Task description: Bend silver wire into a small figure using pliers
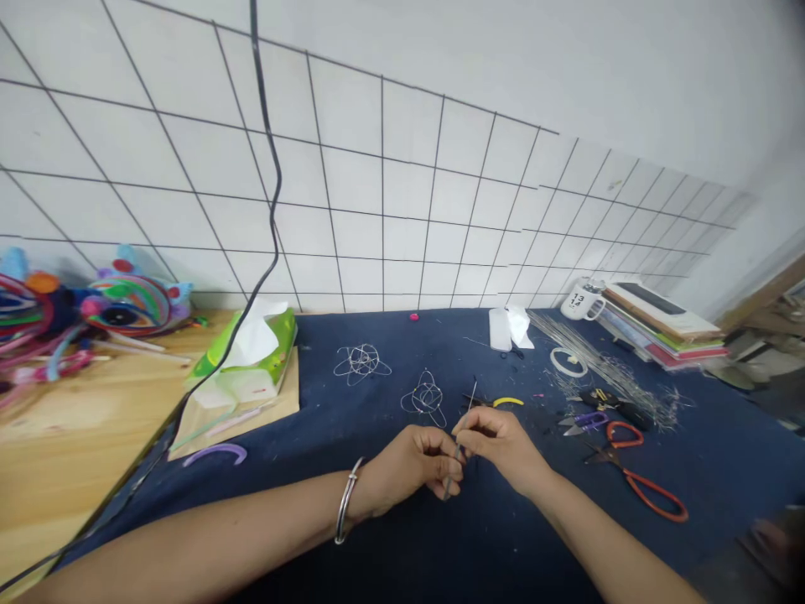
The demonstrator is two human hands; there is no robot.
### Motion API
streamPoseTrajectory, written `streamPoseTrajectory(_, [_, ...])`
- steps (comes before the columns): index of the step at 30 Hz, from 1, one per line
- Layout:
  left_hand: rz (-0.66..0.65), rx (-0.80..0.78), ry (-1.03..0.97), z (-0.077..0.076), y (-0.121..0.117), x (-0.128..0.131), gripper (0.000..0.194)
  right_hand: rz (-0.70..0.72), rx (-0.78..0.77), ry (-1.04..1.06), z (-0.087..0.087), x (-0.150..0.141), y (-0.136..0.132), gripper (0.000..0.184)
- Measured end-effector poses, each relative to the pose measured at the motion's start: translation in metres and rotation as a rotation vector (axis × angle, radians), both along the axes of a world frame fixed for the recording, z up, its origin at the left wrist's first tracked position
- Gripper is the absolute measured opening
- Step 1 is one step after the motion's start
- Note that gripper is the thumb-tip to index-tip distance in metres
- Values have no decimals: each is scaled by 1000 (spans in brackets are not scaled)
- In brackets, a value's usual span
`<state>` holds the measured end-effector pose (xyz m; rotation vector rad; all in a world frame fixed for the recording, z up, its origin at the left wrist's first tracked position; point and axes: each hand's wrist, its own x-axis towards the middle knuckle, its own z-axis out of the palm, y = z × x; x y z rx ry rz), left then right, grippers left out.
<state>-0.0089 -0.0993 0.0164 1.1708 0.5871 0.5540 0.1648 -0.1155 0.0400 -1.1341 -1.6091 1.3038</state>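
My left hand (415,468) and my right hand (503,440) are close together above the dark blue cloth, both closed in a pinch. Between them runs a thin grey wire-like strip (471,394), its upper end sticking up past my right fingers and its lower end showing below my left fingers. Fingers hide its middle. Just beyond my hands lies a bent silver wire shape (425,399) with loops, and a similar wire shape (363,361) sits farther left. Pliers with a yellow handle (508,402) lie behind my right hand, partly covered by it.
To the right are red-handled scissors (657,495), purple snips (586,422), a wire bundle (604,365) and a white coil (568,362). A mug (582,302) and stacked books (667,323) stand behind. At left are a tissue pack (270,361), a purple curved piece (217,453) and a hanging black cable (275,184).
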Motion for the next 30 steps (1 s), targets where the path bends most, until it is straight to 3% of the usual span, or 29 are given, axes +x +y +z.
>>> streamPoseTrajectory(4, [52, 83, -11, -7, 7, 0, 14, -40, 30, -47, -5, 2, 4, 19])
streamPoseTrajectory(7, [85, 33, -42, -7, 13, -2, 14, -64, 99, -102, -8, 3, 6, 26])
streamPoseTrajectory(11, [216, -143, -148, -2, 18, -4, 17, -68, 346, -318, -13, 0, 6, 51])
streamPoseTrajectory(14, [241, -189, -206, 0, 20, -6, 17, -22, 513, -457, -16, -3, 5, 65])
streamPoseTrajectory(24, [231, -228, -215, -2, 15, -5, 15, -26, 606, -570, -26, -5, 6, 41])
streamPoseTrajectory(30, [243, -172, -178, -4, 19, -5, 17, 79, 599, -758, -6, 13, 12, 47])
